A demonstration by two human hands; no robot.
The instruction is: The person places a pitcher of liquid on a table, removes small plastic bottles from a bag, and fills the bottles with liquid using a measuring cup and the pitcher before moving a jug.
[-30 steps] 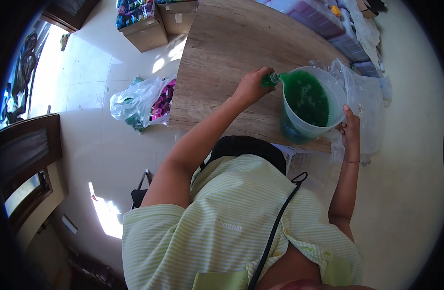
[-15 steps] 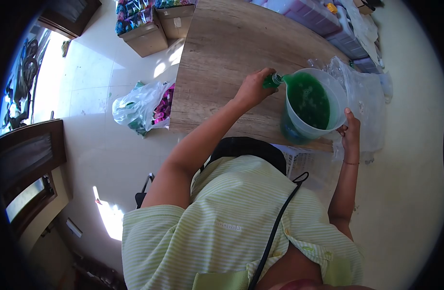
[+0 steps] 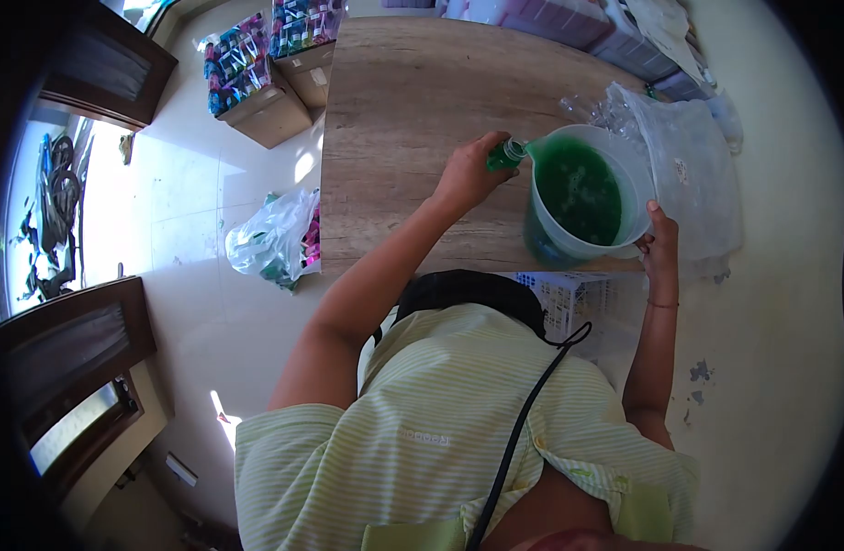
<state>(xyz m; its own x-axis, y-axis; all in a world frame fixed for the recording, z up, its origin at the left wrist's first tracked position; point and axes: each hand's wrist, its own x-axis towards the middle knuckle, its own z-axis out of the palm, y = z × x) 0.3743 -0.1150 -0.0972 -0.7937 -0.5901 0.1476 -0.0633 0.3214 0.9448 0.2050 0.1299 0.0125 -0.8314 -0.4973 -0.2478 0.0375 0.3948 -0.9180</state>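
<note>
My left hand (image 3: 472, 174) is closed around a small clear bottle (image 3: 505, 156) with green liquid in it. The bottle's open mouth sits just left of the spout of a large translucent plastic jug (image 3: 635, 174). Dark green liquid (image 3: 580, 188) with some pale froth on top fills much of the jug. On the jug's right side my right hand (image 3: 659, 241) grips the handle, thumb up near the rim. The jug is over the front right part of the wooden table (image 3: 394, 110); whether its base touches the table I cannot tell.
Clear plastic bags (image 3: 688, 174) lie right of the jug. Purplish containers (image 3: 550, 23) line the table's far edge. Cardboard boxes (image 3: 270, 115) of packed bottles and a white plastic bag (image 3: 275, 234) stand on the floor at left. A white crate (image 3: 569, 298) is under the front edge.
A small gap now shows between the bottle's mouth and the jug's spout, the bottle having shifted left. My right hand keeps its grip. The whole view has shifted slightly.
</note>
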